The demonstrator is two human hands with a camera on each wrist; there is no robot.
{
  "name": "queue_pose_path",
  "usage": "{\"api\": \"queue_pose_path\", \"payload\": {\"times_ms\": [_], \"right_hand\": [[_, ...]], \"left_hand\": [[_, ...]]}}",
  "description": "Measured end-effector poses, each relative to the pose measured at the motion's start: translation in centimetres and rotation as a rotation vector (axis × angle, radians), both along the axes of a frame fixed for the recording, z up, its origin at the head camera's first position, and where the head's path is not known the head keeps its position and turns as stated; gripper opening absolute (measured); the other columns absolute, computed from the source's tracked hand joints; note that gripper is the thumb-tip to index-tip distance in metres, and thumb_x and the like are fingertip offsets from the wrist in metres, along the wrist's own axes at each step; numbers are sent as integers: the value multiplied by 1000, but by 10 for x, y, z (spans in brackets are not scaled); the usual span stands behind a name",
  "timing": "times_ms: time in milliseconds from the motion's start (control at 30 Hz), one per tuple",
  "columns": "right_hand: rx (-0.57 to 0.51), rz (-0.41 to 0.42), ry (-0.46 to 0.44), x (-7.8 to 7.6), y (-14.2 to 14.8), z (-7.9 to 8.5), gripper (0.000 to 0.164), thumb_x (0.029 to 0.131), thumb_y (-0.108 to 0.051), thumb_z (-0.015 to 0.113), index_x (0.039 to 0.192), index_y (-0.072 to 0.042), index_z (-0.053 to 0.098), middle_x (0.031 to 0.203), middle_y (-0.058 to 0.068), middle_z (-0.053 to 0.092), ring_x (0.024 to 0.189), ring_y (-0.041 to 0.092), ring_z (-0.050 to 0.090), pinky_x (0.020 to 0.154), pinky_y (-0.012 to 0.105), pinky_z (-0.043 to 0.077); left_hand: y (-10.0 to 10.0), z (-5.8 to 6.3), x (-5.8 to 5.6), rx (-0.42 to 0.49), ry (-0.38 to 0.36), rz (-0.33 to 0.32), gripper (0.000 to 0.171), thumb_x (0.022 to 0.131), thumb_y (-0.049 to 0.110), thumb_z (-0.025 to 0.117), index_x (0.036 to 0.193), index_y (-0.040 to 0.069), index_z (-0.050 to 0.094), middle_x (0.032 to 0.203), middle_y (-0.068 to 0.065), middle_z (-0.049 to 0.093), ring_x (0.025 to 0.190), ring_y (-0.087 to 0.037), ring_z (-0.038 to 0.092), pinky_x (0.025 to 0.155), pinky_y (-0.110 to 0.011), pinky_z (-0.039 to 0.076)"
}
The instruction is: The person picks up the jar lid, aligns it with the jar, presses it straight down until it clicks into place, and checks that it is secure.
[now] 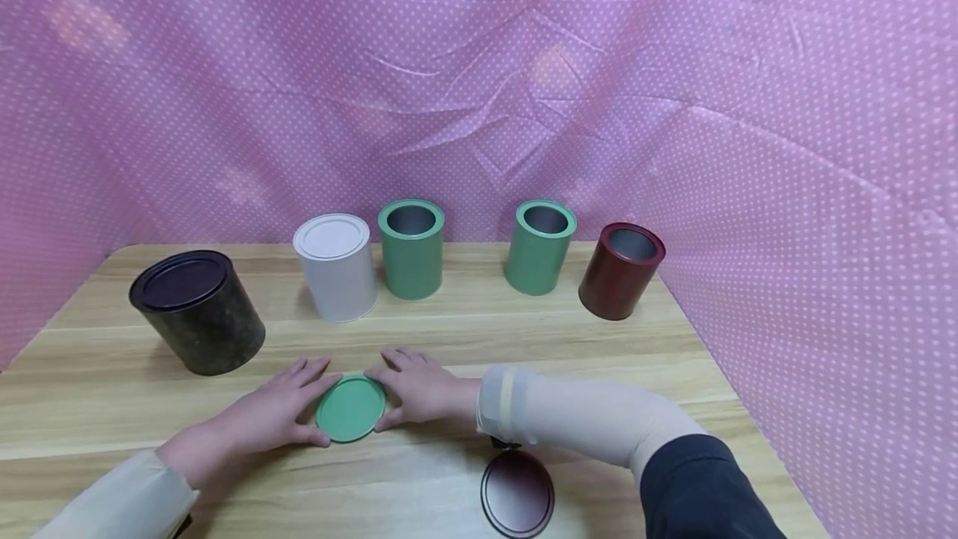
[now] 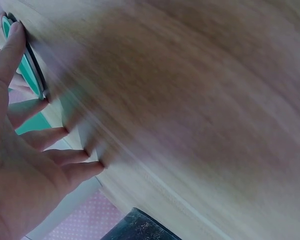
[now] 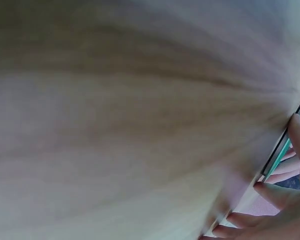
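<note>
A round green lid (image 1: 350, 408) lies flat, close over the wooden table, between the two hands. My left hand (image 1: 273, 410) holds its left side, thumb at the near edge and index finger at the far edge. From the right, my right hand (image 1: 419, 389) grips the opposite side the same way, thumb and index finger on the rim. The left wrist view shows the lid's edge (image 2: 26, 67) between thumb and index finger, the other fingertips touching the table. At the right border of the right wrist view, the lid's rim (image 3: 279, 156) sits between that hand's thumb and index finger.
Along the back stand a black can (image 1: 217, 323) and a white can (image 1: 340, 285), both lidded, then two open green cans (image 1: 413, 266) and an open dark red can (image 1: 617, 281). A dark red lid (image 1: 518, 493) lies near the right forearm. Pink dotted cloth (image 1: 479, 90) surrounds the table.
</note>
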State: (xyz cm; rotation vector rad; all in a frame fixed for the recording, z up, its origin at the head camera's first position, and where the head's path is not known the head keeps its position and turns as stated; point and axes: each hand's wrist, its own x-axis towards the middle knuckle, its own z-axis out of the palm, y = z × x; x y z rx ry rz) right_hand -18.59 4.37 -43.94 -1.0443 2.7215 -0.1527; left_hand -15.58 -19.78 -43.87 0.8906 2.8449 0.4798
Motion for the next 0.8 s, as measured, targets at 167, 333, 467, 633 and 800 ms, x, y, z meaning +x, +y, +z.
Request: {"api": "queue_pose_path", "payload": {"times_ms": [167,333,467,633,800], "right_hand": [[-5,-8,5,-6,-4,2,78,82,-55,69,148,-24,39,157,12,29,145,30,27,117,44,29],[-15,-19,-13,-12,-5,0,78,82,-55,69,148,-25,39,158,12,28,145,30,27,118,44,28],[-23,-5,-29,-12,0,1,78,82,-54,69,148,-25,39,157,12,29,145,28,28,118,42,28],[-40,20,-46,-11,5,4,79,82,-54,70,148,-24,39,157,12,31,144,27,31,118,39,29],[-86,43,-96,-12,12,5,80,83,-52,70,149,-21,37,156,12,33,143,26,34,117,37,30]], "left_hand": [[-4,1,-9,-12,11,-9,89,71,59,74,137,3,53,147,-28,39,131,-59,32,98,-70,36],[-4,3,-15,-13,25,-17,88,70,59,74,135,3,54,145,-29,41,130,-60,34,96,-71,38],[0,4,-10,-5,0,4,89,70,60,74,135,3,54,145,-29,41,130,-60,34,97,-71,37],[6,8,-5,15,-38,23,89,70,59,75,135,2,54,144,-32,41,130,-61,32,98,-72,35],[10,13,0,30,-82,40,91,71,57,75,136,-2,51,143,-33,42,131,-59,33,101,-70,33]]}}
